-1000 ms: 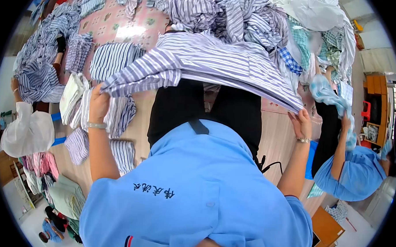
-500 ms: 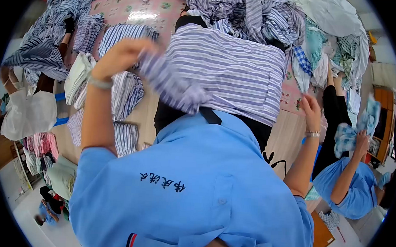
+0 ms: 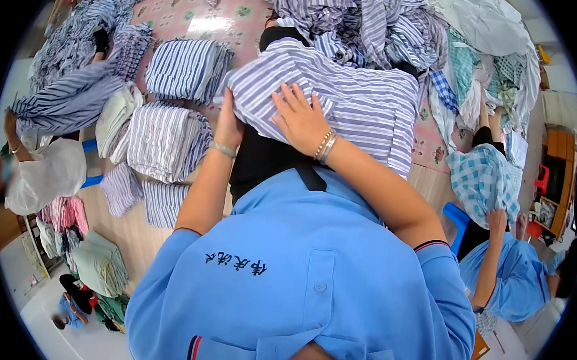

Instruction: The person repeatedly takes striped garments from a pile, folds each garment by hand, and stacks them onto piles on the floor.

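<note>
Left grip (image 3: 229, 127) at edge of garment (image 3: 369, 106), near folded stack (image 3: 165, 139)

The single view looks from the wearer's head, above and behind both grips, facing forward and steeply down over the blue collared shirt (image 3: 264, 301). It is near: left grip (image 3: 230, 123) and right grip (image 3: 302, 123) lie just above its middle. Its very wide, round, black-cornered field bends the edges, reaching the striped garment heap (image 3: 366, 22) beyond the grips and co-workers (image 3: 513, 273) to either side.
</note>
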`<state>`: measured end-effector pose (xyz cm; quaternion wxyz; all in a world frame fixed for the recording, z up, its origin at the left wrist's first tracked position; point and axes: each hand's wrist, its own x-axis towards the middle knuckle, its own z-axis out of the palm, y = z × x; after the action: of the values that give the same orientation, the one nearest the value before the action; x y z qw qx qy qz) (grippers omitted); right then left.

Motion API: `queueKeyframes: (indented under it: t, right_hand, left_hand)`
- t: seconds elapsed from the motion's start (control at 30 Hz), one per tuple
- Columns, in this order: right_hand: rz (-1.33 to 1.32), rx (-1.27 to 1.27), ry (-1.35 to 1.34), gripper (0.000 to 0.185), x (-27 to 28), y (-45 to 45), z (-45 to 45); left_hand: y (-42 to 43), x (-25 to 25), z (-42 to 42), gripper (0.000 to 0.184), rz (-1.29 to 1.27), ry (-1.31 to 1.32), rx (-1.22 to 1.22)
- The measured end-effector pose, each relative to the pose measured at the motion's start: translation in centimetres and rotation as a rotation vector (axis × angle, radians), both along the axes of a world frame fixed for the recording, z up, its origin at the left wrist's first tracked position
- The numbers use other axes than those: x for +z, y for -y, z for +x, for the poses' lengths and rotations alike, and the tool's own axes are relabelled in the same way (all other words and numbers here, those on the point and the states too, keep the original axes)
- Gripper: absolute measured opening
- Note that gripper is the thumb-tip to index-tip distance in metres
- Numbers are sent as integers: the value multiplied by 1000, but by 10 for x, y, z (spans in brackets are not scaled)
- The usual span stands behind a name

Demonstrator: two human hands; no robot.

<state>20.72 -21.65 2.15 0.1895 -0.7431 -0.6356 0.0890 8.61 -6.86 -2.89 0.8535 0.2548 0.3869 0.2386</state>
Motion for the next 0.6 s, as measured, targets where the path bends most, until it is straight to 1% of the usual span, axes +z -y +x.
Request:
queueKeyframes:
  t: [0.03, 0.07, 0.13, 0.17, 0.23, 0.27, 0.3, 0.37, 0.4, 0.47, 0.5, 0.53, 0.6]
  right_hand:
    - [2, -73, -81, 46, -9, -4, 3]
    - [5, -143, -159, 48, -12, -5, 3]
    - [-5, -186, -158, 48, 1, -9, 4]
    - [42, -182, -158, 47, 11, -12, 5]
    - [121, -151, -131, 45, 21, -20, 0]
    - [123, -149, -142, 45, 18, -24, -4]
    - [55, -102, -123, 44, 12, -27, -8]
    - [-70, -25, -68, 42, -10, -30, -15]
    - [-59, -23, -70, 42, -16, -28, -18]
    - [-34, 6, 5, 42, -16, -26, -18]
    - [-28, 0, -35, 42, -18, -23, -16]
    - [-39, -4, -46, 42, -19, -18, -18]
    - [54, -22, -79, 43, -19, -14, -14]
  left_hand:
    - [-9, 3, 13, 49, -36, 120, 10]
    - [-15, 25, 20, 51, -104, 206, 34]
    - [-19, 70, 18, 53, -63, 323, 41]
    - [-18, 87, 12, 53, -64, 324, 38]
    - [-16, 108, -6, 55, 14, 327, 149]
    - [-17, 102, -16, 55, 18, 317, 151]
    - [-17, 87, -28, 56, 28, 282, 207]
    - [-22, 42, -55, 56, 5, 196, 313]
    - [-20, 31, -61, 56, 17, 195, 314]
    - [-18, 39, -55, 57, -66, 387, 262]
    - [-21, 41, -50, 59, 78, 291, 295]
    - [-26, 56, -45, 57, 37, 391, 158]
    - [-15, 109, -18, 55, 107, 290, 74]
